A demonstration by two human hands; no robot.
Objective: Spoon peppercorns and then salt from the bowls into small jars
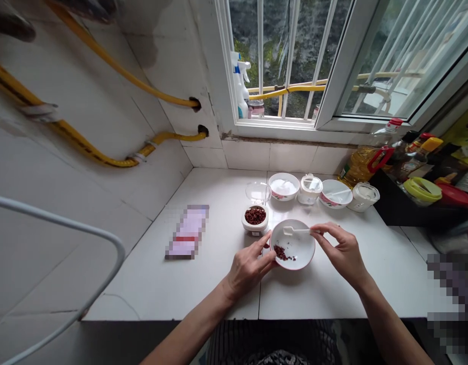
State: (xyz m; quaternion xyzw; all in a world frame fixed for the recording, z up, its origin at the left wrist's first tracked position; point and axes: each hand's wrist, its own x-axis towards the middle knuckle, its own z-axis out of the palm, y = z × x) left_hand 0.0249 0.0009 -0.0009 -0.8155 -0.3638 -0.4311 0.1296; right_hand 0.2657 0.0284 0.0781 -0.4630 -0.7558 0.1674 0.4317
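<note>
My left hand [252, 263] grips the left rim of a white bowl [300, 253], which is tilted toward me. Dark red dried bits that look like Sichuan peppercorns [280, 252] lie at the bowl's lower left. Between the fingertips of my right hand [342, 248] is the handle of a small white spoon [290, 230]; its head is over the bowl's inside and looks bare. Just behind my left hand stands a white seasoning jar [254, 229] with its clear lid [258, 191] flipped up, full of the same red bits.
Behind the bowl stand a bowl of white powder [284, 188], a lidded jar [310, 188], a bowl with a spoon [336, 195] and another jar [364, 196]. An oil bottle [365, 159] and a black rack [397, 203] are at right. A blurred-out packet [187, 231] lies at left.
</note>
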